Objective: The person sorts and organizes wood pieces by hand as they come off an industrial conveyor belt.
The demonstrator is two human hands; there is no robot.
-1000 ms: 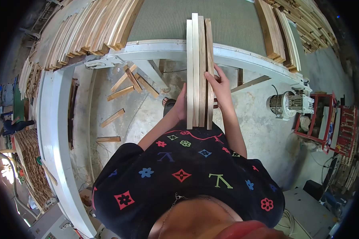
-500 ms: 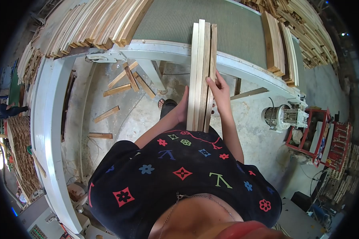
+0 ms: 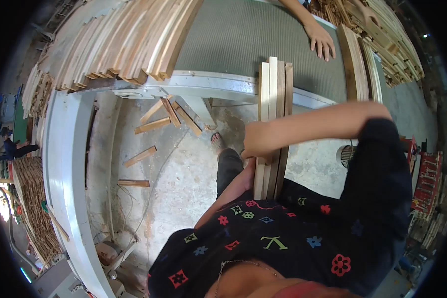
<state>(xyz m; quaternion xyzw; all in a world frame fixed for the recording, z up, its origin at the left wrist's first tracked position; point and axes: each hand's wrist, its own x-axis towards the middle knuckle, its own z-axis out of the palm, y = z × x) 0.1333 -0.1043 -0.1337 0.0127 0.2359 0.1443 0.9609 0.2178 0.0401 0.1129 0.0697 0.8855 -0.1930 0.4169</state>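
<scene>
A bundle of several long wooden strips [image 3: 270, 104] stretches from my shirt front to over the edge of the ribbed conveyor belt [image 3: 233, 44]. My left hand [image 3: 247, 175] grips the bundle's left side near its lower end, its fingers mostly hidden behind the wood. Reaching across the top of the strips, my right hand [image 3: 258, 140] is closed at their left edge, just above my left hand. The curled fingertips are partly out of sight.
Another person's hand [image 3: 321, 40] rests spread on the belt. Rows of strips [image 3: 129, 39] lie on the left, and upright boards [image 3: 353, 64] stand at the right. Offcuts [image 3: 140, 156] litter the floor below the white metal frame [image 3: 62, 174]. A motor [image 3: 344, 156] sits on the right.
My right hand has gone from the bundle's right side across to its left edge. The bundle now appears lower and further right in view. Another person's hand has appeared on the belt.
</scene>
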